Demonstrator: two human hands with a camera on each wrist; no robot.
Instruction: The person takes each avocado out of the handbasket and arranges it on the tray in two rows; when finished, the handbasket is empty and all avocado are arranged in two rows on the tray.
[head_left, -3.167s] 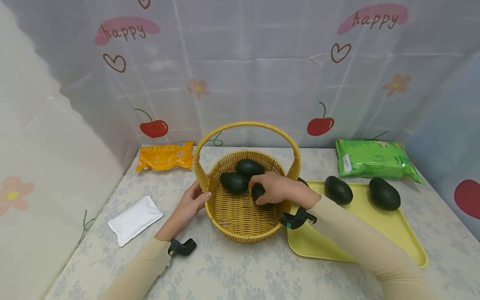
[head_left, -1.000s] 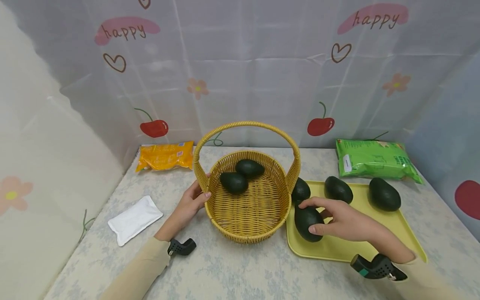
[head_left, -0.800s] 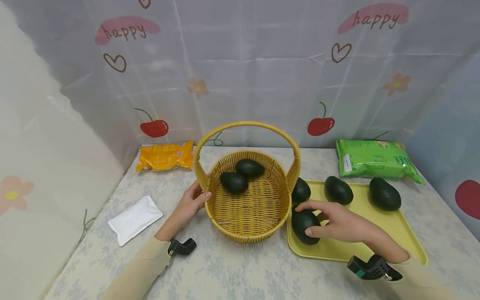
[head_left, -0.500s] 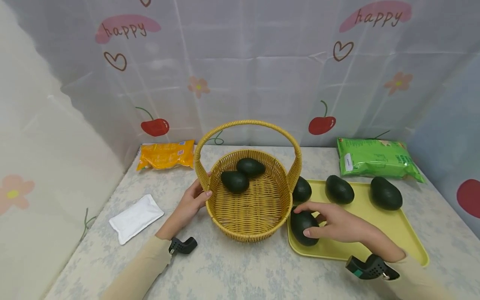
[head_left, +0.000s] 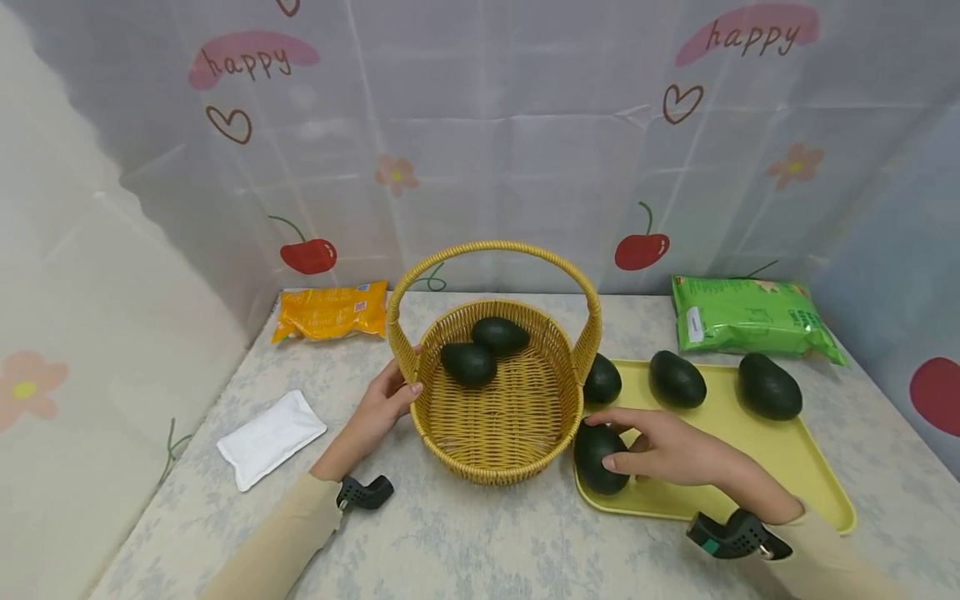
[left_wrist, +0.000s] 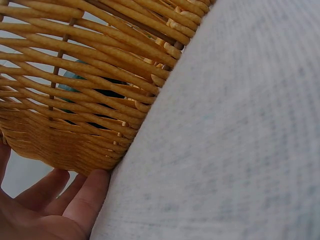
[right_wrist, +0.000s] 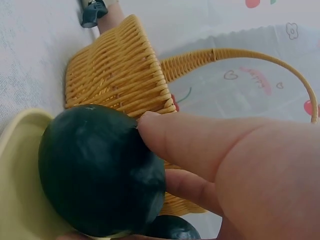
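Observation:
A yellow wicker basket [head_left: 495, 433] with a tall hoop handle stands in the middle of the table, two dark green avocados [head_left: 468, 365] lying inside it. My left hand [head_left: 378, 412] holds the basket's left side, thumb near the rim; in the left wrist view its fingertips press against the woven wall. At the front left corner of the yellow tray [head_left: 720, 450], my right hand [head_left: 667, 446] grips another avocado [head_left: 597, 458] between thumb and fingers. The right wrist view shows this avocado [right_wrist: 100, 170] close beside the basket wall.
Along the tray's back lie three more avocados, one [head_left: 602, 382] partly hidden by the basket, another [head_left: 769, 387] at the right. Behind them is a green packet [head_left: 753, 317]. An orange packet [head_left: 330, 311] and a white pouch [head_left: 272, 439] lie left of the basket.
Out of the basket and over to the tray, my right hand has brought an avocado. Over the last second it slid slightly left and nearer me. My left hand stayed on the basket.

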